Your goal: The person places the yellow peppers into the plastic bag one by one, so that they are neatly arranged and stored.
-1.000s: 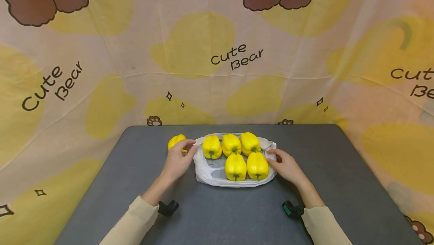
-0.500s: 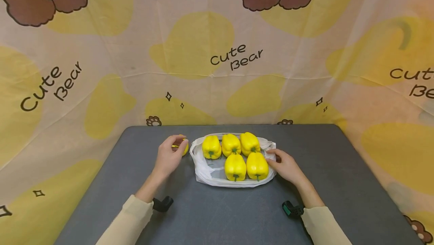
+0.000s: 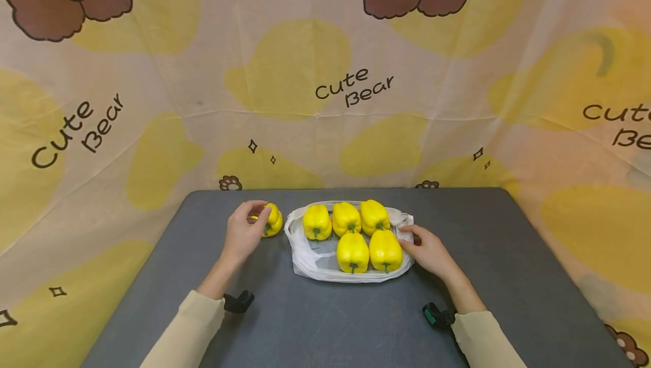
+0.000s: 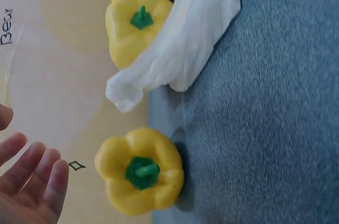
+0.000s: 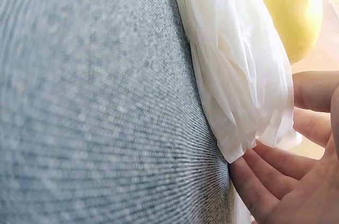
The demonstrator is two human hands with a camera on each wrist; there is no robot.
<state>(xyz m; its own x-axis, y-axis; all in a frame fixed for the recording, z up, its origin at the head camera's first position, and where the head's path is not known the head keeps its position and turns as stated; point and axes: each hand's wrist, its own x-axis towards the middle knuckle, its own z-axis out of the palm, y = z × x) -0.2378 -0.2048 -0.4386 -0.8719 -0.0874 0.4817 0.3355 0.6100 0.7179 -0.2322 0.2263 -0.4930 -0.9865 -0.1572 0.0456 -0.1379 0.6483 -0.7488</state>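
Note:
One yellow bell pepper (image 3: 273,221) with a green stem sits on the table left of a white plastic bag (image 3: 305,258). My left hand (image 3: 244,229) is beside and partly in front of this pepper in the head view. The left wrist view shows its fingers (image 4: 37,176) loosely bent, apart from the pepper (image 4: 140,171) and holding nothing. Several more yellow bell peppers (image 3: 353,252) lie within the bag's spread-open mouth. At the bag's right edge, my right hand (image 3: 429,250) pinches the plastic, thumb on one side and fingers on the other.
Everything rests on a grey table (image 3: 335,323) whose far edge meets a patterned cloth backdrop (image 3: 285,74). Both wrists carry small black devices, the left device (image 3: 239,302) and the right device (image 3: 438,315), close above the tabletop.
My left hand has let go of the bag's left edge and moved left to the loose pepper, uncovering more of it. The right hand and the bagged peppers have stayed put.

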